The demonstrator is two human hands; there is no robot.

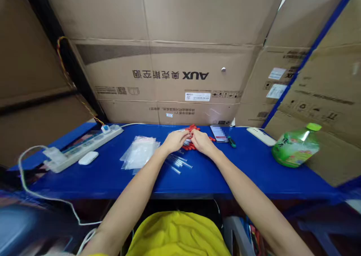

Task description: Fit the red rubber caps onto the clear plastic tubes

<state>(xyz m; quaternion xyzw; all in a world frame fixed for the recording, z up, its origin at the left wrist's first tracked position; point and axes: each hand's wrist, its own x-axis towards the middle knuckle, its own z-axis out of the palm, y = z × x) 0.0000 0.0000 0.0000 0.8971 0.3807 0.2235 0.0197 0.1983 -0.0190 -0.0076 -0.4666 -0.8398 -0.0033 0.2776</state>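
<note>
Left hand (175,140) and right hand (202,141), fingertips together, pinch red-capped pieces (191,130) mid-table (113,177); clear tubes (178,162) lie just near-left, axes slanting near-right.

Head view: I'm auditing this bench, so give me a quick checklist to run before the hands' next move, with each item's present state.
1. Both hands meet over the pile of small red-capped pieces: ok; left hand and right hand are together there.
2. What the fingers pinch: cannot tell, too small.
3. Loose clear thin tubes lie on the blue table near the left wrist: ok.
4. Stack of clear plastic bags lies flat, left of the hands: ok.
5. Green plastic bottle lies tilted at the right, apart from the hands: ok.
</note>
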